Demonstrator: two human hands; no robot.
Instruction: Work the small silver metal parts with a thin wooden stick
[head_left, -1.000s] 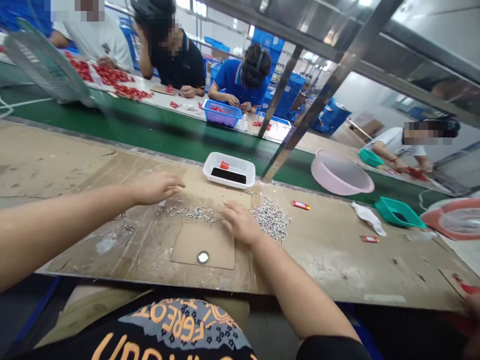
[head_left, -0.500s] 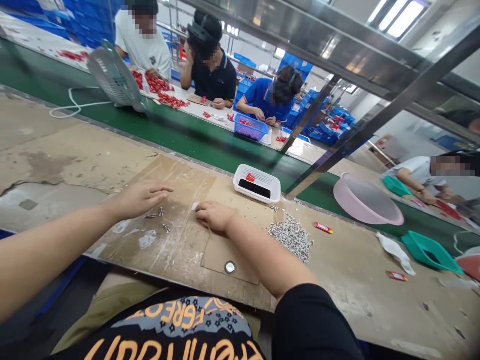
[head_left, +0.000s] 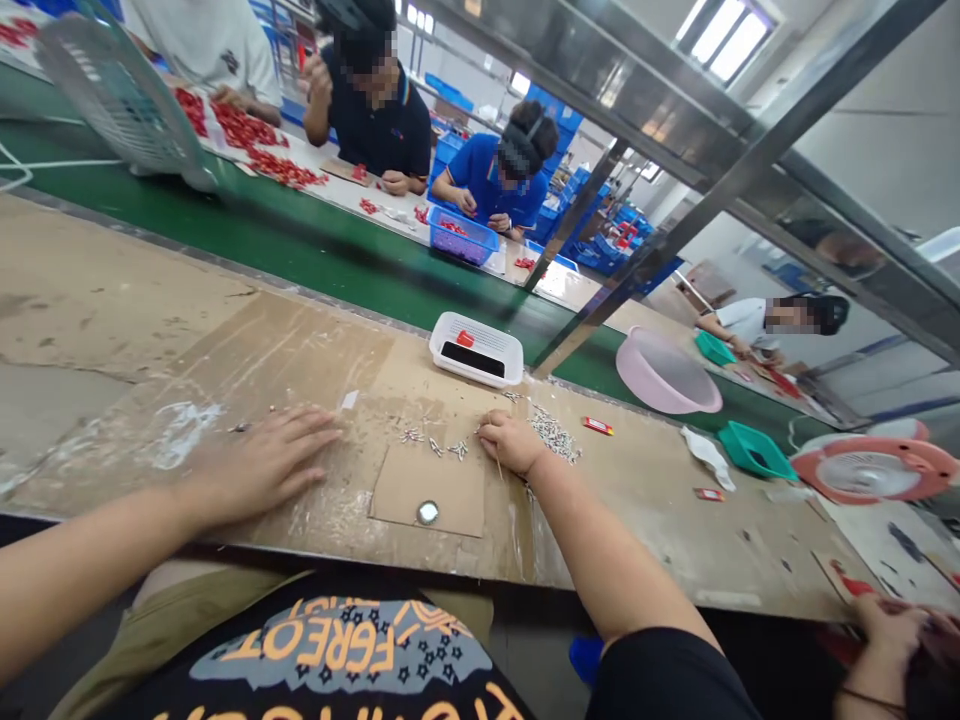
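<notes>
Left hand [head_left: 281, 455] is flat on the desk [head_left: 315, 520], palm down, fingers loosely spread, nothing gripped. Right hand [head_left: 510, 440] is curled w/ fingers bent down at the left edge of the pile of small metal pcs [head_left: 553, 434]; can't tell if it's pinching any. More loose pcs [head_left: 435, 446] lie scattered btwn the hands, just past the far edge of a cardboard sheet [head_left: 420, 482], w/ a round silvery disc [head_left: 427, 512] near the sheet's near edge.

Far side: white tray [head_left: 513, 372] w/ a red pc [head_left: 465, 339] & a black strip [head_left: 472, 359] inside. To the right, 2 red-yellow packets [head_left: 598, 426], each w/ a pale label, print too small to read. Farther right, a white cloth/paper [head_left: 707, 456] beside a green tray [head_left: 757, 445]. Wearer's black shirt [head_left: 337, 645] has lg orange lettering & small stars; wording unclear, partly cut off.
</notes>
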